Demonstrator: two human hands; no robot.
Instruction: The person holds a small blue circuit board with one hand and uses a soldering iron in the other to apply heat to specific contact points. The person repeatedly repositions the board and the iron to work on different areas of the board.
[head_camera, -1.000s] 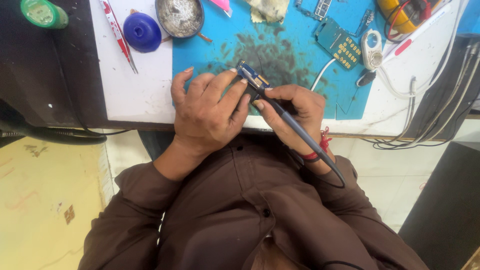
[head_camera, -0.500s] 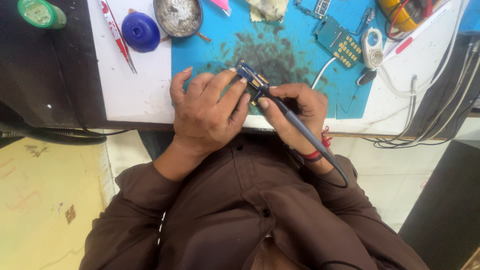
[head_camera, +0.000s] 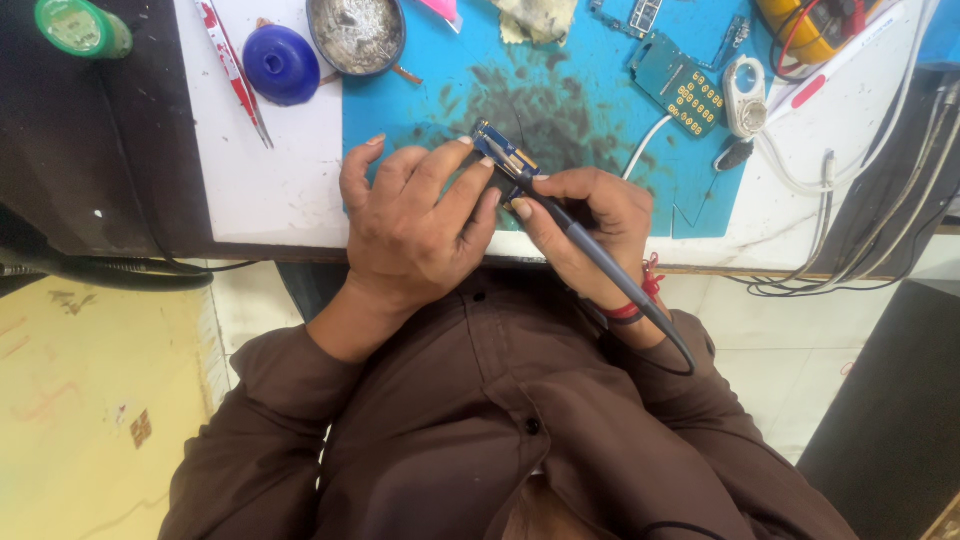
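the fingers (head_camera: 440, 175) of the left hand (head_camera: 415, 225) are curled over a small circuit board (head_camera: 503, 152), pinched closed on its edge so that it is kept steady on the blue mat (head_camera: 590, 110) near the table's front edge; to the right, the right hand (head_camera: 590, 215) is closed like a pen grip around a soldering iron (head_camera: 590, 245), its tip laid on the board, the slant seemingly chosen for fine control; the cord is trailed back over the wrist, out of the way. further left, a green roll (head_camera: 80, 27), tweezers (head_camera: 232, 70) and a blue lid (head_camera: 280, 63) are laid within reach; a metal dish (head_camera: 357, 33) is set at the mat's corner; at the right, a keypad board (head_camera: 682, 85) and white cables (head_camera: 830, 170) are seen.
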